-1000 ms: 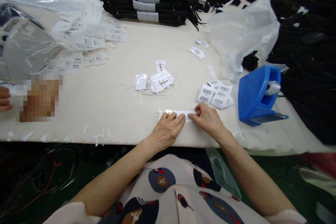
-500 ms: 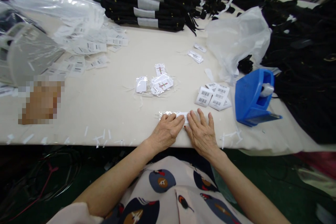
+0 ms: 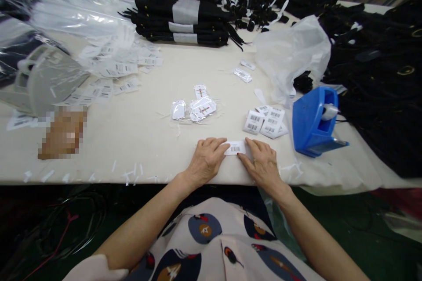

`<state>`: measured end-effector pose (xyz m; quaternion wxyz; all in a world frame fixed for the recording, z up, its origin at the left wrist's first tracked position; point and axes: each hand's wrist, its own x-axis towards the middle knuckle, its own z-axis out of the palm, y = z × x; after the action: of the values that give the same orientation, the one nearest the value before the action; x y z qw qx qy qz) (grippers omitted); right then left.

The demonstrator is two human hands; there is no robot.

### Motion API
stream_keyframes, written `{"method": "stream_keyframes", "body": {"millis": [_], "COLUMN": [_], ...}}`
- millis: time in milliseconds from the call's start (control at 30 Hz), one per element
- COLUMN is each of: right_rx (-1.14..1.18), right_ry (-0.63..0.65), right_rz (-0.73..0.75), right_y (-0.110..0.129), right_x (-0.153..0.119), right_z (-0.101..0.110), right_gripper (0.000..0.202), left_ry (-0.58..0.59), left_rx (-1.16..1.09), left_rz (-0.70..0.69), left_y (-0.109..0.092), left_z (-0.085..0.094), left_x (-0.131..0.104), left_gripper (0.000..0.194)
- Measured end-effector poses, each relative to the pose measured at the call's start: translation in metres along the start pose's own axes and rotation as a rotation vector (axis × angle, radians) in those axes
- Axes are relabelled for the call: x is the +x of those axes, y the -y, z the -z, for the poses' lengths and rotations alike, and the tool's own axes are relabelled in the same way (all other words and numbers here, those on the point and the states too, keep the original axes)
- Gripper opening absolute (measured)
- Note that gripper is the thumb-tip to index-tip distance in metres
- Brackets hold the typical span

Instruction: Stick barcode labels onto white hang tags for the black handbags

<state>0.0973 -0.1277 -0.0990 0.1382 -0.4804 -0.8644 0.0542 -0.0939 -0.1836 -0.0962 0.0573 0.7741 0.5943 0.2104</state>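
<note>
Your right hand [image 3: 262,158], previously spread flat, now curls opposite your half-curled left hand [image 3: 205,158], both touching the barcode label [image 3: 235,148] (pinching cannot be told), print-up between them near the tabletop's [image 3: 145,140] front edge, suggesting pressing has given way to edge handling.

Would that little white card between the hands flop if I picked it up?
Probably bendy: the card looks thin. It's likely light, being so small. It might be tricky to lift, lying flat on the table.
</note>
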Motion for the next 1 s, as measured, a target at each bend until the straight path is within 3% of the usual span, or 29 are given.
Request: {"method": "stream_keyframes", "body": {"millis": [133, 267, 567, 733, 867, 1000], "right_rx": [0.006, 0.084, 0.375, 0.742, 1.036, 1.186], "right_ry": [0.107, 0.141, 0.151, 0.186, 0.18, 0.185], "right_rz": [-0.035, -0.054, -0.162, -0.286, -0.357, -0.395], "right_y": [-0.001, -0.005, -0.008, -0.01, -0.009, -0.006], "right_x": [0.013, 0.02, 0.028, 0.026, 0.027, 0.027], "right_z": [0.002, 0.002, 0.0, 0.001, 0.003, 0.007], "right_gripper": [0.04, 0.037, 0.029, 0.015, 0.019, 0.022], "left_ry": [0.11, 0.196, 0.309, 0.324, 0.302, 0.305], "left_rx": [0.075, 0.065, -0.14, -0.364, -0.615, -0.825], "left_rz": [0.235, 0.259, 0.349, 0.416, 0.443, 0.49], "left_y": [0.004, 0.012, 0.021, 0.021, 0.023, 0.024], "left_z": [0.013, 0.012, 0.016, 0.018, 0.016, 0.014], "left_x": [0.013, 0.025, 0.045, 0.046, 0.045, 0.046], "left_gripper": [0.036, 0.023, 0.015, 0.012, 0.012, 0.015]}}
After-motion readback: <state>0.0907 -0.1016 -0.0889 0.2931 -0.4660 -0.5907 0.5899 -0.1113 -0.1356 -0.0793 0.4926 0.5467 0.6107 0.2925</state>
